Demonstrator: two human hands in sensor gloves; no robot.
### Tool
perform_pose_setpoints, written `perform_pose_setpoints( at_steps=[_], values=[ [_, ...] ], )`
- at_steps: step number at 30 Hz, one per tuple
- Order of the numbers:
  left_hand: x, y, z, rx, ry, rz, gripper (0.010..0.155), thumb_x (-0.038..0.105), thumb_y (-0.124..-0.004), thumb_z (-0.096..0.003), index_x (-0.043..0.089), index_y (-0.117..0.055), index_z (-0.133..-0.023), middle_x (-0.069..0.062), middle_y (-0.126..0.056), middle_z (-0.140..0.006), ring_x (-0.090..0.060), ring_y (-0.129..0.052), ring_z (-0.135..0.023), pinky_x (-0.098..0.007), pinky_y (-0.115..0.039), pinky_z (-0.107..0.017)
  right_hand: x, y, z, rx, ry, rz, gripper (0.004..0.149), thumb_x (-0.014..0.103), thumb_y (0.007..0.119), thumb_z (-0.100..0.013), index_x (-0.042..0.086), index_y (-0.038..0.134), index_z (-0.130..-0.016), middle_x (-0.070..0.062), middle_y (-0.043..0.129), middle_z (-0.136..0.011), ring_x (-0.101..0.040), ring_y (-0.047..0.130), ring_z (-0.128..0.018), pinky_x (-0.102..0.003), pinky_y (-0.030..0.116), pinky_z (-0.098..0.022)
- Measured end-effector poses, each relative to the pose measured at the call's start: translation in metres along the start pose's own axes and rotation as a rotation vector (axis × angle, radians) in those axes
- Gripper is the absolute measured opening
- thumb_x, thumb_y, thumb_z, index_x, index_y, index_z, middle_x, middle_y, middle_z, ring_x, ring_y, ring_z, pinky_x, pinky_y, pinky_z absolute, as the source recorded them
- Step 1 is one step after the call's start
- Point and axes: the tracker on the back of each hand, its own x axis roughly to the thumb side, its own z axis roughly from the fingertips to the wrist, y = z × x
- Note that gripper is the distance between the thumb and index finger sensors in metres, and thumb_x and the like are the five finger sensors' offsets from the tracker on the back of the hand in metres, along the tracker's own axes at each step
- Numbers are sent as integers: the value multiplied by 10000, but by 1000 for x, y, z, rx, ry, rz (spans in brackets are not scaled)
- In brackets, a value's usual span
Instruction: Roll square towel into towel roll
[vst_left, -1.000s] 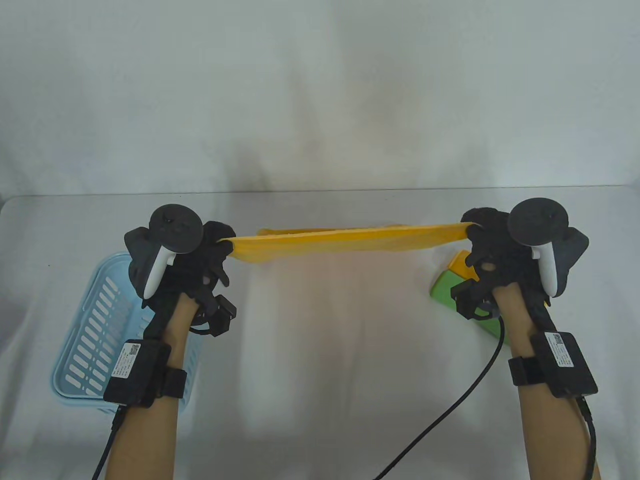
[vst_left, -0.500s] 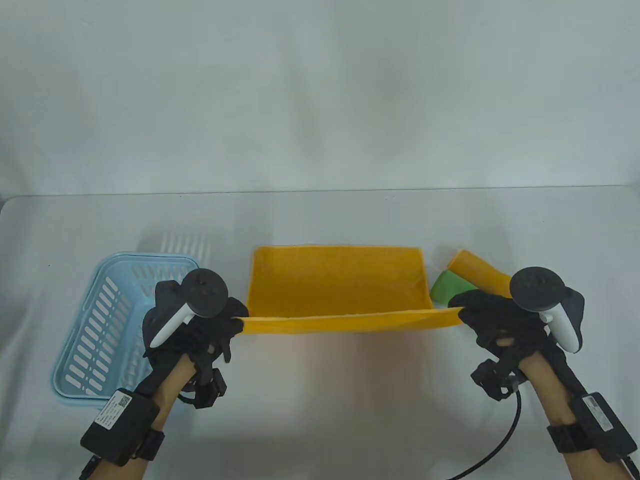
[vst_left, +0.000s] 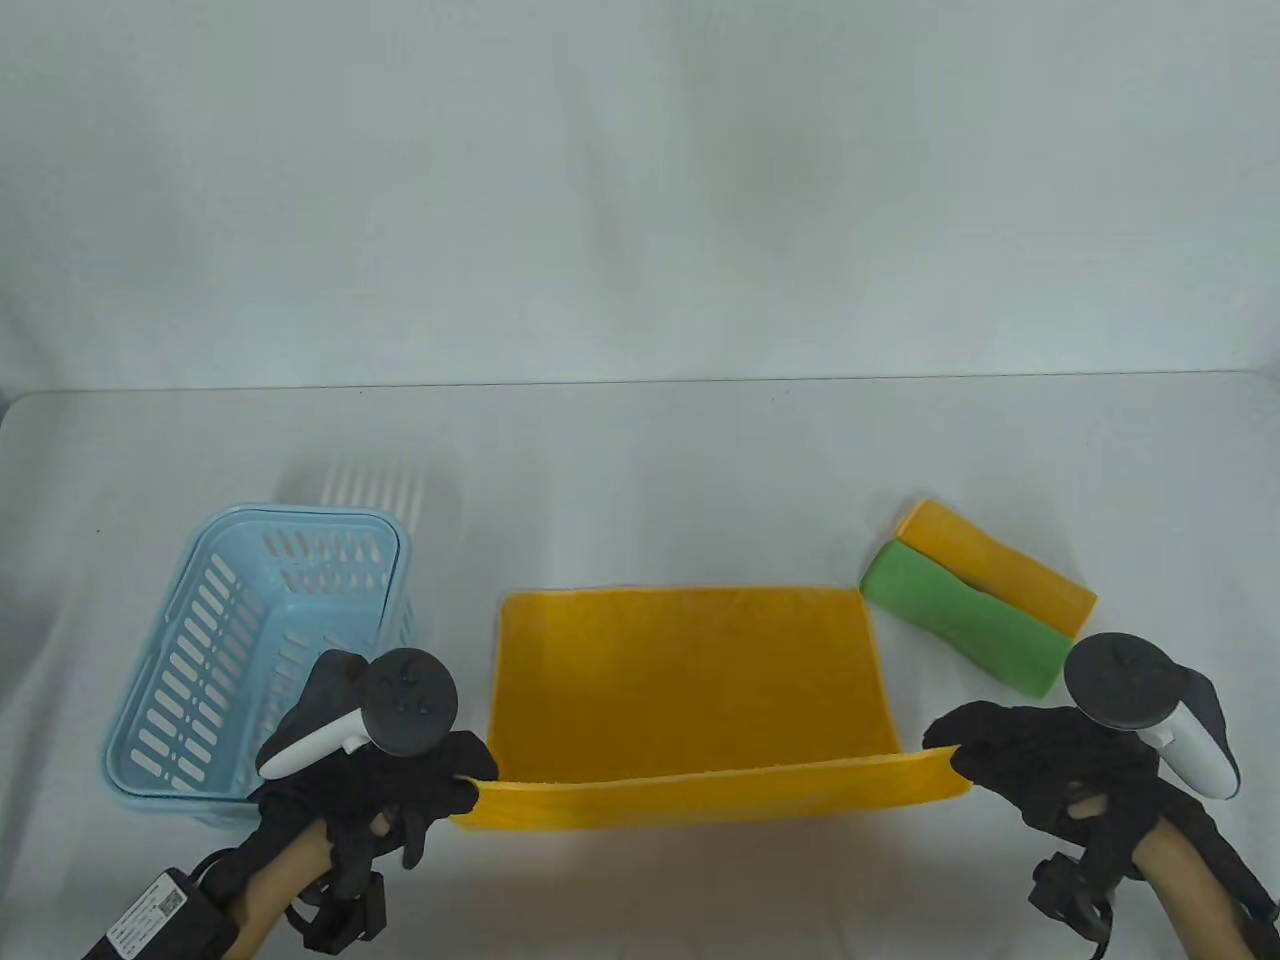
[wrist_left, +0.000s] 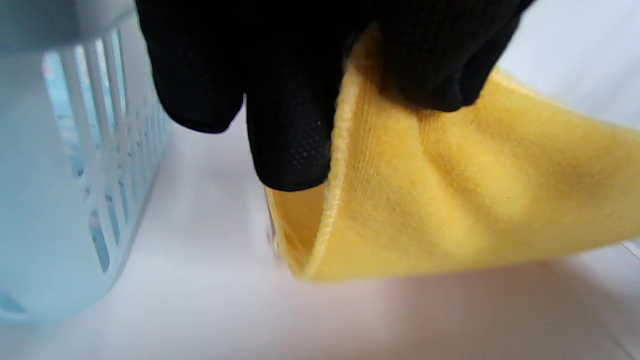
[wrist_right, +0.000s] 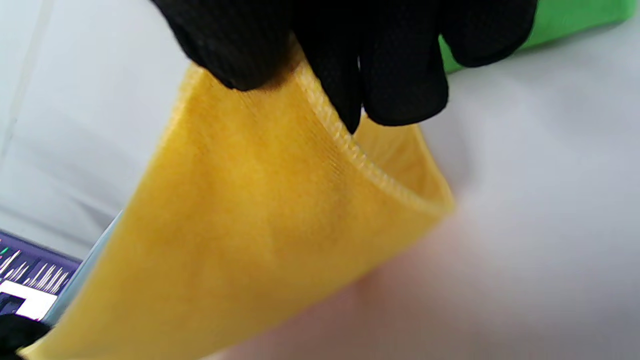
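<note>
Yellow towel (vst_left: 690, 680) is lying mostly flat on tabletop (vst_left: 640, 450), near edge lifted: left hand (vst_left: 375, 790) & right hand (vst_left: 1040, 765) are each pinching a near corner, prob. keeping it taut to start rolling.

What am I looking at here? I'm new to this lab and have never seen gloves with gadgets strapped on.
These are a person's hands in black sensor gloves, each with a tracker on its back. One camera looks down at the white table; one sits on each wrist. The left hand and right hand each pinch a near corner of the square yellow cloth towel. Also on the table: a light blue slotted plastic basket at left, a rolled green towel and a rolled yellow towel at right.
</note>
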Motion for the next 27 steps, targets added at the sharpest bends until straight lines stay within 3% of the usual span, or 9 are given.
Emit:
perform_pose_setpoints(
  at_steps=[6, 10, 27],
  values=[
    [6, 18, -24, 174, 149, -53, 413, 334, -801, -411, 320, -851, -821, 68, -980, -767, -212, -1051, -674, -483, -801, -607, 0, -5, -19, -219, 119, 44, 386, 358, 801, -380, 308, 829, -762, 10, 942, -730, -305, 901, -732, -558, 690, -600],
    [8, 28, -49, 211, 252, -113, 416, 334, -801, -409, 319, -851, -821, 75, -982, -753, -207, -1053, -662, -479, -805, -603, 4, -7, -38, -303, 173, 86, 387, 361, 805, -377, 302, 829, -759, 10, 944, -717, -301, 904, -722, -557, 689, -599],
    [-6, 32, -148, 223, 572, -224, 423, 338, -802, -406, 315, -848, -826, 82, -982, -735, -199, -1055, -645, -477, -806, -601, 11, 1, -140, -409, 403, 234, 389, 364, 808, -377, 306, 823, -761, 18, 937, -711, -291, 896, -720, -553, 683, -607]
  ],
)
